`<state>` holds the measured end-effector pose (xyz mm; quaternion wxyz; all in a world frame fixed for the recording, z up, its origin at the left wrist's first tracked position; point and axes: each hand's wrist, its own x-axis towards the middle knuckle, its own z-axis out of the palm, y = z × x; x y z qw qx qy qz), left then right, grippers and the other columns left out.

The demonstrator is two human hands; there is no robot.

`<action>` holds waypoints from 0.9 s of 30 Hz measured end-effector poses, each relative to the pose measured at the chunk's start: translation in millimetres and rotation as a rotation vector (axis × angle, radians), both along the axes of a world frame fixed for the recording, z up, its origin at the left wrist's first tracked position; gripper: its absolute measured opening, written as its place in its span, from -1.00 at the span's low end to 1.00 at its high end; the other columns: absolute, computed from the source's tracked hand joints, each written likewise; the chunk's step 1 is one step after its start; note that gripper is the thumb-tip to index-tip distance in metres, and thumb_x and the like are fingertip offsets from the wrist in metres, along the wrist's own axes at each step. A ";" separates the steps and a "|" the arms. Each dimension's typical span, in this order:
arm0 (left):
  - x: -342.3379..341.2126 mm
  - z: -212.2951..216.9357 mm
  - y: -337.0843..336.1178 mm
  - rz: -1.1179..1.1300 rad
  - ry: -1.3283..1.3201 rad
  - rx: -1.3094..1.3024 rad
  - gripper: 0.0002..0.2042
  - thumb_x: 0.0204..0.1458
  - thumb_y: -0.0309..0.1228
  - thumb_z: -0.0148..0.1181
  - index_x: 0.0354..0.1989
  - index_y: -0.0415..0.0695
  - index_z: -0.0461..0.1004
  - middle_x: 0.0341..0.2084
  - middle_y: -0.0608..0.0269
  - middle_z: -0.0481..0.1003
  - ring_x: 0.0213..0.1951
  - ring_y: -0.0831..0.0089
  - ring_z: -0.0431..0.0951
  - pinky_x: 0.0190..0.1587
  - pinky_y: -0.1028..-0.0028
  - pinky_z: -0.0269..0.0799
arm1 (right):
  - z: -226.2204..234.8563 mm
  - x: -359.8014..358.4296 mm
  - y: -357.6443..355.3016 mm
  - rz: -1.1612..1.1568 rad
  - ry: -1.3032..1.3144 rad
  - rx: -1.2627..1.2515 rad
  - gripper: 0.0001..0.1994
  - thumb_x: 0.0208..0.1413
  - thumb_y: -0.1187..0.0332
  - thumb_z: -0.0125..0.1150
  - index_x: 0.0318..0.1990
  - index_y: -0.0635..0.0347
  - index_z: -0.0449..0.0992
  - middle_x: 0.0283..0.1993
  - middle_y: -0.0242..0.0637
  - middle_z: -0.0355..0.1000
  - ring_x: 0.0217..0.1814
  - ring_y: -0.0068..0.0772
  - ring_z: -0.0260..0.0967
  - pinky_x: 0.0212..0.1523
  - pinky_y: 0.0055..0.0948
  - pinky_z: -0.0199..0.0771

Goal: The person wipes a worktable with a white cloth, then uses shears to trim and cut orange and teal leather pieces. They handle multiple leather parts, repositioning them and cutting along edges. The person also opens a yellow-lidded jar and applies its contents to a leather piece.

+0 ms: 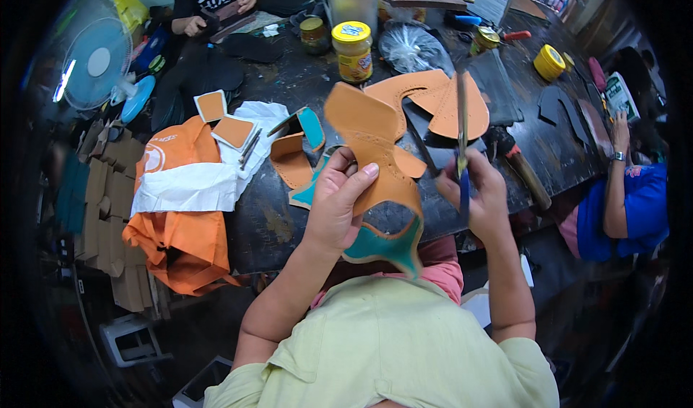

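In my left hand (pixel 337 195) is a tan leather shoe upper (pixel 393 181) with punched holes and a teal lining, pinched between thumb and fingers and lifted over the table edge. My right hand (pixel 476 195) grips a pair of scissors (pixel 463 116), blades pointing up and away, apart from the leather; blue shows at the handle. Behind them lie more tan leather pieces (pixel 426 94). A folded tan piece (pixel 290 159) and a teal-lined strip (pixel 312 128) rest left of my left hand.
An orange cloth bag (pixel 177 246) hangs over the table's left edge. A hammer (pixel 527 173) lies right of my right hand. Yellow-lidded jars (pixel 352 51) stand farther back. One person (pixel 220 0) works across the table, another (pixel 624 199) at the right. A fan (pixel 97 63) stands far left.
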<state>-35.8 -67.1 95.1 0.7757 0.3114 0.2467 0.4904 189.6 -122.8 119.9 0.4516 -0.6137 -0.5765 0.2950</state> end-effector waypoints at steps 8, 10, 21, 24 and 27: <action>3.4 9.3 -2.0 0.218 -0.058 0.033 -0.61 0.26 -0.58 0.17 0.26 -0.24 0.35 0.09 0.08 0.54 0.11 0.31 0.61 0.22 0.26 0.55 | 15.1 13.0 -32.6 0.095 -0.716 0.149 -0.57 -0.09 0.21 0.53 -0.19 0.26 0.45 -0.36 -0.07 0.45 -0.26 0.07 0.45 -0.20 -0.10 0.44; 4.2 9.6 -5.0 0.197 -0.053 0.030 -0.63 0.26 -0.57 0.18 0.24 -0.25 0.37 0.08 0.09 0.55 0.10 0.31 0.62 0.22 0.26 0.56 | 17.5 13.0 -28.8 0.087 -0.770 0.179 -0.56 -0.10 0.22 0.53 -0.18 0.26 0.45 -0.35 -0.07 0.47 -0.24 0.05 0.47 -0.19 -0.10 0.44; 7.5 10.6 -16.3 0.190 -0.073 0.078 -0.68 0.25 -0.57 0.21 0.17 -0.25 0.42 0.04 0.09 0.58 0.07 0.34 0.64 0.16 0.30 0.61 | 36.1 5.4 -27.7 0.100 -0.851 0.188 -0.58 -0.17 0.33 0.58 -0.16 0.20 0.51 -0.31 -0.14 0.51 -0.21 -0.01 0.52 -0.16 -0.12 0.48; 8.0 10.2 -18.5 0.189 -0.050 0.081 -0.68 0.26 -0.57 0.21 0.17 -0.25 0.43 0.04 0.09 0.58 0.06 0.34 0.65 0.16 0.29 0.61 | 36.4 4.5 -28.8 0.095 -0.855 0.194 -0.58 -0.18 0.32 0.58 -0.17 0.20 0.51 -0.31 -0.15 0.52 -0.21 -0.03 0.53 -0.16 -0.13 0.48; 8.3 8.7 -19.3 0.231 -0.020 0.103 -0.69 0.26 -0.57 0.21 0.16 -0.24 0.43 0.04 0.09 0.58 0.04 0.34 0.65 0.15 0.28 0.61 | 37.0 4.6 -30.5 0.070 -0.873 0.205 -0.58 -0.18 0.32 0.58 -0.16 0.20 0.51 -0.30 -0.15 0.52 -0.21 -0.04 0.53 -0.16 -0.13 0.48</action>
